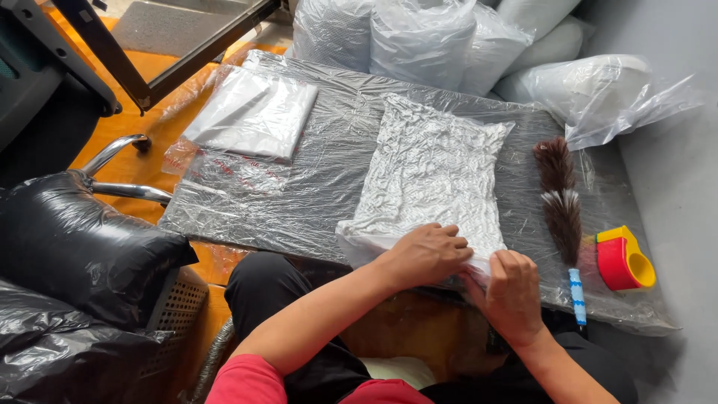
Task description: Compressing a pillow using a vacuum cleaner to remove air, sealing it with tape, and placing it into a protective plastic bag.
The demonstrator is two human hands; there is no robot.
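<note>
Where the forearms come up from the bottom of the frame, both hands meet at the near edge of a crinkled white bagged cushion [430, 176]; left hand [426, 254] lies palm down, fingers loosely curled, pressing the bag's lower edge; right hand [512, 292] sits just beside it at lower right, fingers bent and pinching the bag's corner; both wrists angle inward. The cushion lies flat at centre frame on a plastic-covered table [314, 202]; right of it, a feather duster [562, 213] and a red-and-yellow tape dispenser [624, 260]; upper left, a folded clear bag [250, 112]; along the top, stacked bagged pillows [419, 37]; black bin bags [75, 247] at left.
</note>
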